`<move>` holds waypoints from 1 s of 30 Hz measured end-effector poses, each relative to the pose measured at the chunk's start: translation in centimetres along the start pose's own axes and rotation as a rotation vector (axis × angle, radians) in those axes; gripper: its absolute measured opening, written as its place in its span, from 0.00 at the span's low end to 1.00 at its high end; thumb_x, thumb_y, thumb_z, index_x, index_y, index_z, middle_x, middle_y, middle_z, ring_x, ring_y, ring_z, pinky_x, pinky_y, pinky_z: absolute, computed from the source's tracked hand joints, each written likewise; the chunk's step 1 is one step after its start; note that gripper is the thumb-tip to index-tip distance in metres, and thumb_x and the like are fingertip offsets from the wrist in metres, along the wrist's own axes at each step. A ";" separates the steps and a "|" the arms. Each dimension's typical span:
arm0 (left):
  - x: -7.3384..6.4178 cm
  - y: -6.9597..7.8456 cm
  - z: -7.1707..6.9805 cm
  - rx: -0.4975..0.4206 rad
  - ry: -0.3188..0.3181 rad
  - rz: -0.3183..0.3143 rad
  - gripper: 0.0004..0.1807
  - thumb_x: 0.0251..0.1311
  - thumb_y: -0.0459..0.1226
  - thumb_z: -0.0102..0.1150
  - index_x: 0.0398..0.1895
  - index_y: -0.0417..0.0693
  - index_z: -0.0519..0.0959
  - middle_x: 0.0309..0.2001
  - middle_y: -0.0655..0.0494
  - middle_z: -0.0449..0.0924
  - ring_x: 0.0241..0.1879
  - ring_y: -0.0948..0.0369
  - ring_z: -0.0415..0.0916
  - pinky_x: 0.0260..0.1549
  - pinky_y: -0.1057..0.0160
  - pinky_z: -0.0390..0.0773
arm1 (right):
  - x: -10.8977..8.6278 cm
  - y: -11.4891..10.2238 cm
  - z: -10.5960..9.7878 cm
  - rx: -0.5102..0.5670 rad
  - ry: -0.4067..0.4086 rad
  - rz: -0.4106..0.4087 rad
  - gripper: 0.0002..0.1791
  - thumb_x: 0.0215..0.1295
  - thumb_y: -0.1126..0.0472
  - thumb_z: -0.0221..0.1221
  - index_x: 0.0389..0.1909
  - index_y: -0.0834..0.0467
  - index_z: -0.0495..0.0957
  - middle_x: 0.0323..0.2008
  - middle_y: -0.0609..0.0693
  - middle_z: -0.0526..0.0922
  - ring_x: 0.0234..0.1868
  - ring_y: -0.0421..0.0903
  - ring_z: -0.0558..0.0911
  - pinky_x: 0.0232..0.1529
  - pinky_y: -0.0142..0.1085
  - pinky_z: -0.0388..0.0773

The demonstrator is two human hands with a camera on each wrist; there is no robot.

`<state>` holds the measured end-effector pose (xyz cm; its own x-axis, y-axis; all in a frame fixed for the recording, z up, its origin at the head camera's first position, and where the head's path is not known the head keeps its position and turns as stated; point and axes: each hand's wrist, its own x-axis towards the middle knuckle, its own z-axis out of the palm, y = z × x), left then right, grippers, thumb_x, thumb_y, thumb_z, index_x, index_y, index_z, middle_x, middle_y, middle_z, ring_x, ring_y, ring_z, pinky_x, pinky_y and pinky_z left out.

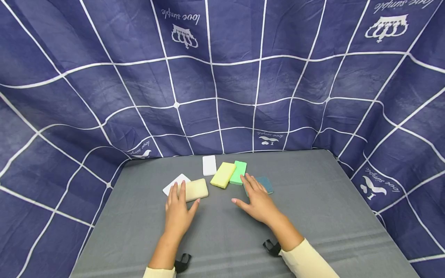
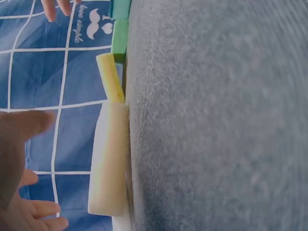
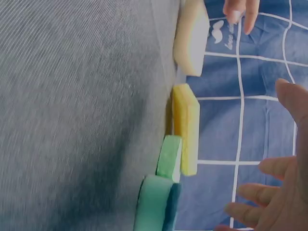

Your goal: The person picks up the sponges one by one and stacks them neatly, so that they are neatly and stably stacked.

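Note:
With its fingers loosely spread, my left hand hovers over a cream sponge. The left wrist view shows a gap between those fingers and the cream sponge. Partly under the cream sponge's far left side lies a white flat block. My right hand is above a teal sponge with a dark scouring layer, partly covering it in the head view. Its fingers are spread and hold nothing. A green sponge lies just beyond the right fingertips, and a yellow sponge overlaps its left edge.
Another white flat block lies farther back, left of the yellow sponge. Grey cloth covers the table. A blue curtain with white grid lines hangs behind and along both sides. Each wrist wears a black strap mount.

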<state>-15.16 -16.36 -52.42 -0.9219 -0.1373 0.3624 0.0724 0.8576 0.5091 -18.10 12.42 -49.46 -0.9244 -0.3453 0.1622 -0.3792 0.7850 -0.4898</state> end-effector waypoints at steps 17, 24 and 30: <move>-0.4 -0.8 0.1 -0.189 0.021 -0.172 0.43 0.59 0.35 0.69 0.76 0.36 0.59 0.72 0.29 0.59 0.71 0.32 0.57 0.67 0.34 0.62 | 0.8 -1.7 2.6 0.273 -0.082 -0.019 0.40 0.69 0.47 0.62 0.78 0.53 0.59 0.75 0.54 0.65 0.74 0.57 0.67 0.70 0.58 0.67; -0.6 -1.0 0.3 -0.201 -0.012 -0.211 0.43 0.62 0.36 0.66 0.76 0.32 0.57 0.72 0.29 0.59 0.71 0.32 0.57 0.69 0.35 0.61 | 1.1 -2.7 3.4 0.297 -0.131 -0.011 0.39 0.70 0.46 0.61 0.78 0.50 0.60 0.75 0.55 0.66 0.73 0.57 0.69 0.69 0.58 0.68; -0.6 -0.9 0.5 -0.219 -0.044 -0.249 0.43 0.64 0.38 0.65 0.77 0.33 0.56 0.73 0.29 0.58 0.73 0.33 0.55 0.70 0.35 0.59 | 1.6 -3.3 4.7 0.335 -0.157 -0.006 0.38 0.71 0.45 0.60 0.78 0.51 0.60 0.75 0.57 0.65 0.74 0.57 0.68 0.70 0.57 0.67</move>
<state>-14.83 -16.83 -53.47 -0.9368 -0.3035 0.1740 -0.0814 0.6728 0.7353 -18.16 6.87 -51.64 -0.8945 -0.4448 0.0453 -0.3262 0.5800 -0.7465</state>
